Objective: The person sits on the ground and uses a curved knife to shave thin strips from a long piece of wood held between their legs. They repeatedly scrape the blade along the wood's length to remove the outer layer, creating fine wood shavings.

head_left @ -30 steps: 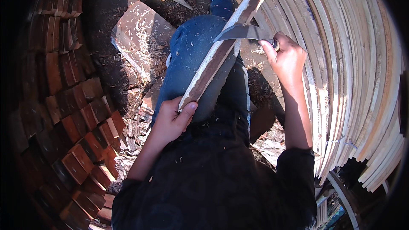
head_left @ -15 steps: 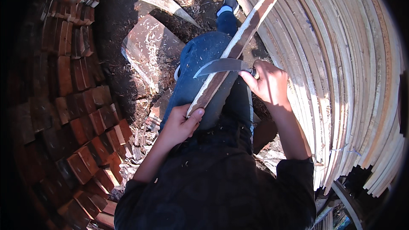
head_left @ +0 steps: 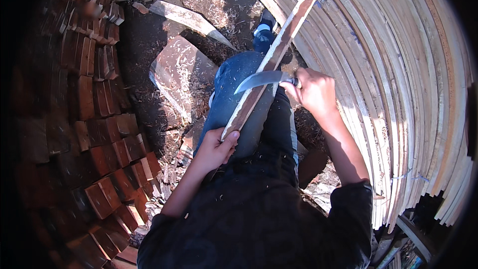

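A long wooden strip (head_left: 285,37), brown in the middle with pale ragged edges, slants from my lap up toward the far right. My left hand (head_left: 217,150) is closed around its near end. In my right hand (head_left: 315,90) is the dark handle of a knife (head_left: 263,78) with a wide curved blade. The blade lies across the strip, its tip pointing left beyond the strip's pale edge. My thigh (head_left: 234,77) in blue trousers is under the strip. Whether the edge bites into the wood I cannot tell.
Stacked reddish-brown wood blocks (head_left: 102,197) rise on the left. Long pale wooden strips (head_left: 393,94), tied in bundles, fill the right side. On the shavings-covered ground lie a flat board (head_left: 181,69) and a pointed pale offcut (head_left: 191,20).
The view has shifted slightly, so the surroundings sit a little to the right and lower. Both hands keep their grips, and the knife still crosses the strip, slightly farther from me.
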Available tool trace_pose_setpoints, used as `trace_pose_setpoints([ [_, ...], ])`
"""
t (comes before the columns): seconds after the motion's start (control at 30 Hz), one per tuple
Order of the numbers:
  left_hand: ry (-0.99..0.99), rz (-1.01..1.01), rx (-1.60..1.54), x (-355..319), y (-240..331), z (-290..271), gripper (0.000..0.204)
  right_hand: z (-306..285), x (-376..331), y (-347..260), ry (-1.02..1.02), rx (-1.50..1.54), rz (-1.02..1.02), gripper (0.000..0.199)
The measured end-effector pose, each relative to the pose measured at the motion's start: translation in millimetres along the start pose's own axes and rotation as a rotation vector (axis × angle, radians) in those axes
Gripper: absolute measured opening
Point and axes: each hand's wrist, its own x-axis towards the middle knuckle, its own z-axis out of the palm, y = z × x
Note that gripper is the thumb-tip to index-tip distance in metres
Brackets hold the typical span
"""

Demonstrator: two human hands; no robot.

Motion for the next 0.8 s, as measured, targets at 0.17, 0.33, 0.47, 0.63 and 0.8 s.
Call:
trace_pose_setpoints([
  [0.17, -0.028, -0.025, -0.046, 3, 4, 2, 0.036, 13, 14, 49, 0.133, -0.096, 0.192, 0.052],
  [0.33, 0.02, 0.005, -0.012, -4, 0, 1, 0.036, 1, -14, -5, -0.129, 0.095, -0.301, 0.05],
  [0.47, -0.006, 0.039, 0.012, 1, -4, 3, 0.037, 5, 20, 58, 0.087, -0.05, 0.167, 0.054],
  [0.63, -0.007, 0.044, 0.051, 0, -2, 3, 0.04, 15, -3, 30, 0.035, 0.06, 0.002, 0.048],
  [0.8, 0.0, 0.018, 0.002, -6, -1, 3, 0.036, 8, -2, 16, 0.045, 0.099, -0.137, 0.047],
])
